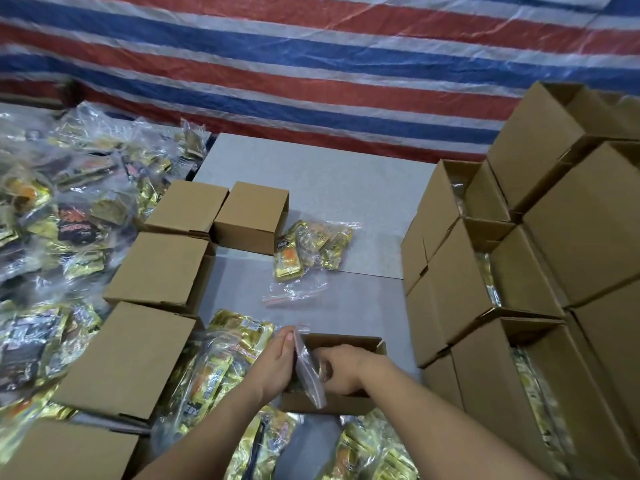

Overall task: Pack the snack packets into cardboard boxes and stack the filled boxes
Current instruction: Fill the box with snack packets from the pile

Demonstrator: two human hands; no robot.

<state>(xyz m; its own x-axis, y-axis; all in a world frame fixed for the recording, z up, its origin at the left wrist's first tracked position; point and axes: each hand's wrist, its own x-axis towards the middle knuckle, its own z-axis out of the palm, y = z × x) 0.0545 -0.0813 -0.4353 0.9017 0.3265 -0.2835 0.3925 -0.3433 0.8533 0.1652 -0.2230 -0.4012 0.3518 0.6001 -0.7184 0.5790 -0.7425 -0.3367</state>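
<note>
An open cardboard box (346, 342) sits on the grey floor in front of me. A clear zip bag of snack packets (310, 370) stands half inside it. My left hand (278, 362) lies flat against the bag's left side with straight fingers. My right hand (341, 370) reaches into the box, fingers curled round the bag. Another clear bag of gold snack packets (311, 249) lies on the floor further ahead. Gold packet bags (221, 362) lie beside the box on the left.
Several upside-down cardboard boxes (162, 271) line the left side. A stack of filled open boxes (512, 271) rises on the right. A big heap of bagged packets (59, 209) covers the far left. A striped tarp (311, 64) hangs behind.
</note>
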